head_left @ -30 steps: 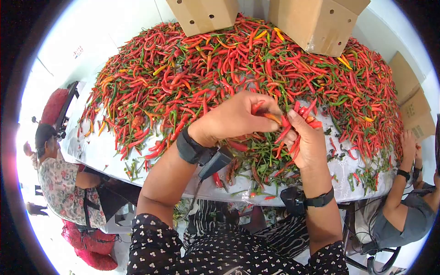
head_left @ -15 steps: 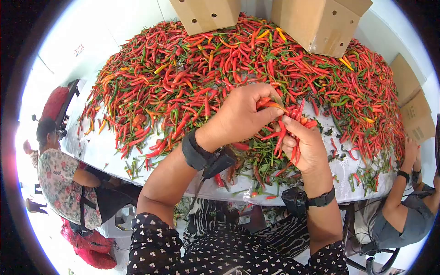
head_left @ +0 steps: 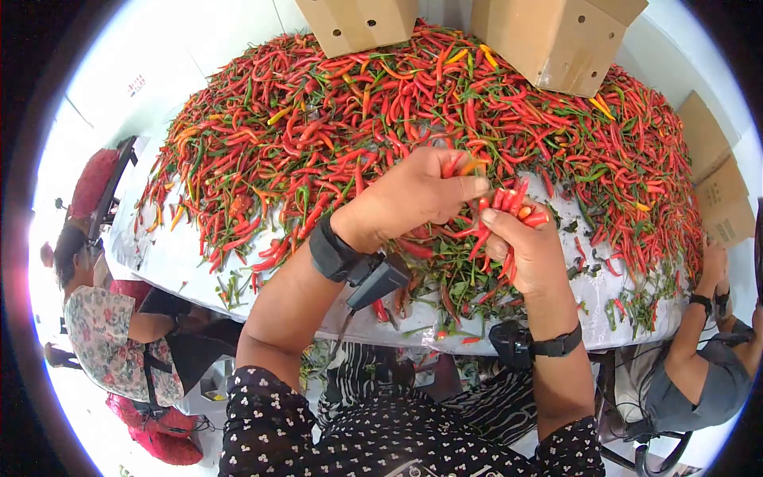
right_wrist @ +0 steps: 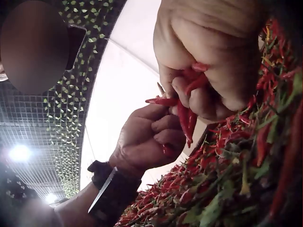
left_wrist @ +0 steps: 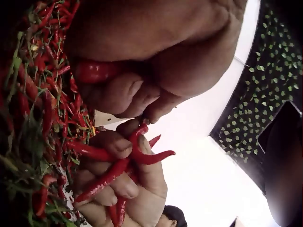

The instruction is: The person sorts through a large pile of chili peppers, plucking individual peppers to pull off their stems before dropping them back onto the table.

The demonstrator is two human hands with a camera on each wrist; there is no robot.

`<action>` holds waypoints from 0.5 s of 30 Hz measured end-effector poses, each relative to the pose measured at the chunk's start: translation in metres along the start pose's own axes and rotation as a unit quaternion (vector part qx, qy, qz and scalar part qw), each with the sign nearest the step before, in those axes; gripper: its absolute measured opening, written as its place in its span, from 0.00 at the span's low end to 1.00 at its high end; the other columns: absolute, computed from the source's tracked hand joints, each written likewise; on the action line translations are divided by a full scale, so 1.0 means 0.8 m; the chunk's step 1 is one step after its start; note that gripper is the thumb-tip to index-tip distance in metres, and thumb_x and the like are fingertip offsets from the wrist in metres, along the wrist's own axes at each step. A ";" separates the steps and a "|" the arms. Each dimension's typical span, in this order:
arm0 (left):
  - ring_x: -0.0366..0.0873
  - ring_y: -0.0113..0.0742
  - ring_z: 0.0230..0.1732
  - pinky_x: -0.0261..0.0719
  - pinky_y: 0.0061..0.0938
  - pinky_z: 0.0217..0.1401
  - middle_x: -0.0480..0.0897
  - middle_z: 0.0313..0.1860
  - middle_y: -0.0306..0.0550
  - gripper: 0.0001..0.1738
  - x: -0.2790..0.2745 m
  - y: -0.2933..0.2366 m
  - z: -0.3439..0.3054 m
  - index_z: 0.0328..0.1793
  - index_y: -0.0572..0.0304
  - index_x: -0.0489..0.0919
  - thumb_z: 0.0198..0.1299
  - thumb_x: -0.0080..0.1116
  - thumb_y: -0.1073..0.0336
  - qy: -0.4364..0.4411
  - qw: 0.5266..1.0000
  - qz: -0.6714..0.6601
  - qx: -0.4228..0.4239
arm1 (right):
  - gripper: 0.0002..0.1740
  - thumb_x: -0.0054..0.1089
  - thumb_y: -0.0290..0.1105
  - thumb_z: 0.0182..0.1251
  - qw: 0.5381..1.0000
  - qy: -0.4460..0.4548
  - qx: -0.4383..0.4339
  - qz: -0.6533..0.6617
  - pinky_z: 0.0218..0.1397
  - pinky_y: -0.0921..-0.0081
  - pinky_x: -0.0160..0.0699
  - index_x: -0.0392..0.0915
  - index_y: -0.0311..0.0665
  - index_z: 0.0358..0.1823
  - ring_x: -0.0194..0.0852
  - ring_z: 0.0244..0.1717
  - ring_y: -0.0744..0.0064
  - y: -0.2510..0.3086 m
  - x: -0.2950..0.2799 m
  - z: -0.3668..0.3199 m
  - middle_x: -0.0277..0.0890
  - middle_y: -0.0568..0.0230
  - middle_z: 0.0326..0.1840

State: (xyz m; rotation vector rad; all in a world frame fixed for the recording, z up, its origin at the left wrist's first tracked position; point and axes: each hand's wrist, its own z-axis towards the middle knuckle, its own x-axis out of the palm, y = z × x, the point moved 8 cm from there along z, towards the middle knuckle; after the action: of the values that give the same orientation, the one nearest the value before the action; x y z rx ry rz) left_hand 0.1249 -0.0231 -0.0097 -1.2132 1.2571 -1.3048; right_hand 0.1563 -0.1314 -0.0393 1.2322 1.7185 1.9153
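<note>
My left hand [head_left: 413, 195] holds red and orange chillies [head_left: 470, 167] in its curled fingers above the pile. In the left wrist view, a red chilli [left_wrist: 97, 72] shows inside that hand's curled fingers. Close beside it, my right hand [head_left: 528, 253] grips a bunch of red chillies [head_left: 507, 200], its thumb across them. Several of these chillies [left_wrist: 106, 179] stick out between the right fingers in the left wrist view. The two hands' fingertips nearly meet, as the right wrist view also shows. Below the hands lie green stems [head_left: 457, 282] mixed with some red chillies.
A wide heap of red chillies [head_left: 318, 119] covers much of the white table [head_left: 191, 274]. Cardboard boxes [head_left: 556, 48] stand at the back. One person [head_left: 119, 342] sits at left; another person's arm [head_left: 687, 334] reaches in at right. Red sacks [head_left: 155, 433] lie on the floor.
The left hand has shifted a little right and up, and its orange chilli now points higher. The right hand keeps its bunch, with the chillies lying at changed angles.
</note>
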 end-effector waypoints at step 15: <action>0.77 0.39 0.29 0.74 0.31 0.34 0.79 0.27 0.50 0.08 -0.022 -0.005 0.001 0.33 0.60 0.79 0.47 0.59 0.65 -0.030 0.865 0.487 0.115 | 0.08 0.49 0.30 0.59 0.952 0.047 0.022 0.302 0.14 0.90 0.61 0.72 0.37 0.39 0.62 0.15 0.84 0.012 -0.028 0.011 0.72 0.60 0.31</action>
State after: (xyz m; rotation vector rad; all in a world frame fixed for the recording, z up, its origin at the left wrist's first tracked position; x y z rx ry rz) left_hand 0.1270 -0.0051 -0.0067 -0.3108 1.3382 -0.6114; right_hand 0.1793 -0.1430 -0.0399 1.8794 1.5446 2.2951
